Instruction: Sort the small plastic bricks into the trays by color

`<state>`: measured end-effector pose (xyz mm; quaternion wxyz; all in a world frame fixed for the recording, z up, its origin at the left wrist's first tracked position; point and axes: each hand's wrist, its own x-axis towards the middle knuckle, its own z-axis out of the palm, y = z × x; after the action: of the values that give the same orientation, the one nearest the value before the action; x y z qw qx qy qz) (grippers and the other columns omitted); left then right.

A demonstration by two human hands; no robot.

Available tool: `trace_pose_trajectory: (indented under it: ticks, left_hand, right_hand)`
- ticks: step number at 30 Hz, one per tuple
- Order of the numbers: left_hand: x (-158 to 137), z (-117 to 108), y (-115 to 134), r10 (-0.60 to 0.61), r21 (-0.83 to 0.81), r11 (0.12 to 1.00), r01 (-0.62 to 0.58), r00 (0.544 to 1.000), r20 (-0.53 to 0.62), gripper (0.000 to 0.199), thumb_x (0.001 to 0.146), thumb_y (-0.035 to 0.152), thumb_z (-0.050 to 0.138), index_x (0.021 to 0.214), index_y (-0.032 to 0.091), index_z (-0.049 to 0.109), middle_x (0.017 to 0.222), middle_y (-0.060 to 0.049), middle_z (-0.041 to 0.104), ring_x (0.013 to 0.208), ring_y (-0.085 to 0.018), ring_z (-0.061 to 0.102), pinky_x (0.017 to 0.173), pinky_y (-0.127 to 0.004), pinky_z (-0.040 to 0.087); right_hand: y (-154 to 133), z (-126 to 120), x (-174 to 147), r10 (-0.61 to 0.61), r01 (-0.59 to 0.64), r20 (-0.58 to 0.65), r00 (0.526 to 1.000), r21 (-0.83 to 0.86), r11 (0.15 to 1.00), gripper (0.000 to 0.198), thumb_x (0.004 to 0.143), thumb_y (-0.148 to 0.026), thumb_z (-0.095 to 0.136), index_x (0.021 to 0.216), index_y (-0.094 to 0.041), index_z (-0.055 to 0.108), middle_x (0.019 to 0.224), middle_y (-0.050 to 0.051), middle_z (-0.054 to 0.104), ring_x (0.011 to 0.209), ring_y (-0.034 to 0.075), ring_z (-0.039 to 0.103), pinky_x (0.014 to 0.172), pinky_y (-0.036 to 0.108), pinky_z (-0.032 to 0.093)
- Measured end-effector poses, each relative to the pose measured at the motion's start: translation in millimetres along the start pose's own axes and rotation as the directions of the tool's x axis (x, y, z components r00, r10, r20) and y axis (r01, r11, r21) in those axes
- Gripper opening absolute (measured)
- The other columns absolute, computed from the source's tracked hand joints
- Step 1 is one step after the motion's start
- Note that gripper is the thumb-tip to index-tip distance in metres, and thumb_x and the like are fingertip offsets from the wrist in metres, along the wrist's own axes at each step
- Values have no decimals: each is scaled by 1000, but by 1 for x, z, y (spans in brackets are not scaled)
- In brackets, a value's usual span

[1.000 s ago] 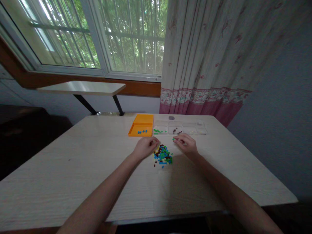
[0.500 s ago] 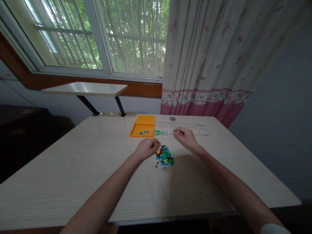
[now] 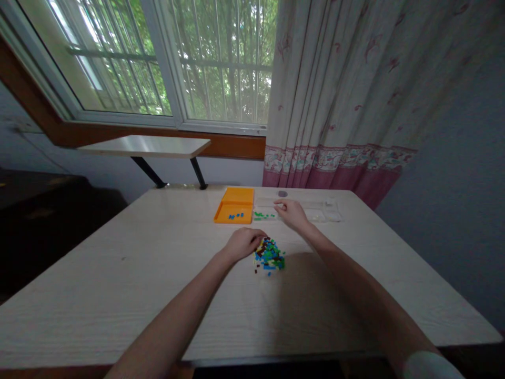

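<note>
My left hand (image 3: 244,243) reaches over the far left edge of a pile of small building bricks (image 3: 270,258). Its index finger stretches across the top of the pile, with the thumb lower and apart from it; nothing shows between them. The bricks are blue, green, dark brown and pale yellow. Over a clear compartment tray (image 3: 335,217) hovers my right hand (image 3: 292,213), finger and thumb parted, no brick visible in them. Close to its left, green bricks (image 3: 262,215) lie in the tray's near left compartment. My right hand hides part of the tray's middle.
An open orange box (image 3: 240,196) with several blue bricks (image 3: 235,216) stands left of the clear tray. Behind the tray lies a grey round object (image 3: 282,193). A raised white shelf (image 3: 158,145) stands at the table's back left, and a curtain (image 3: 335,105) hangs behind.
My right hand has moved slightly left over the tray and its fingers have parted; the green brick formerly at its fingertips no longer shows there. My left hand's fingers have stretched onto the pile.
</note>
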<state>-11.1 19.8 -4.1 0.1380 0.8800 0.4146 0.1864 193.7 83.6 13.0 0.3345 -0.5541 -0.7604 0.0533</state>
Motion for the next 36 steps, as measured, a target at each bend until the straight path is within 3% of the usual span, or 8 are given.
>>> trace_pose_trajectory:
  ticks: [10,15,22,29,36]
  left_hand:
    - [1,1,-2,-28,151,988,23,999,37,30,78,22,39,99,26,61,90,-2,66,81,-16,59,70,-24,42]
    - [0,-1,4,25,95,995,-30,998,51,33,79,20,37,101,27,60,89,-1,66,77,-14,60,68,-22,42]
    - [-1,-1,5,-5,90,996,3,1000,29,30,78,22,40,99,26,61,90,-2,66,79,-15,59,68,-22,41]
    - [1,-2,4,-112,168,980,110,994,6,27,79,27,41,96,24,62,87,-3,66,80,-17,59,66,-23,40]
    - [0,-4,1,-113,197,974,111,994,0,29,79,29,39,96,24,62,89,-4,66,82,-18,59,65,-23,39]
  right_hand:
    - [-2,1,-51,-129,106,211,969,117,987,25,80,-33,45,87,-18,64,56,-1,57,52,9,48,51,18,31]
    - [-3,6,-65,-115,83,235,965,142,986,22,78,-31,47,85,-18,64,57,-1,58,51,9,48,50,17,32]
    - [-5,6,-71,-106,80,237,966,117,990,20,77,-29,48,83,-20,65,59,-1,60,51,9,50,50,17,33]
    - [-5,7,-71,-106,84,236,966,102,991,20,77,-30,49,84,-20,65,59,-1,59,51,8,49,51,17,32]
    - [-4,7,-72,-122,95,239,963,121,988,21,78,-30,48,84,-19,64,56,-2,57,50,8,47,50,17,32]
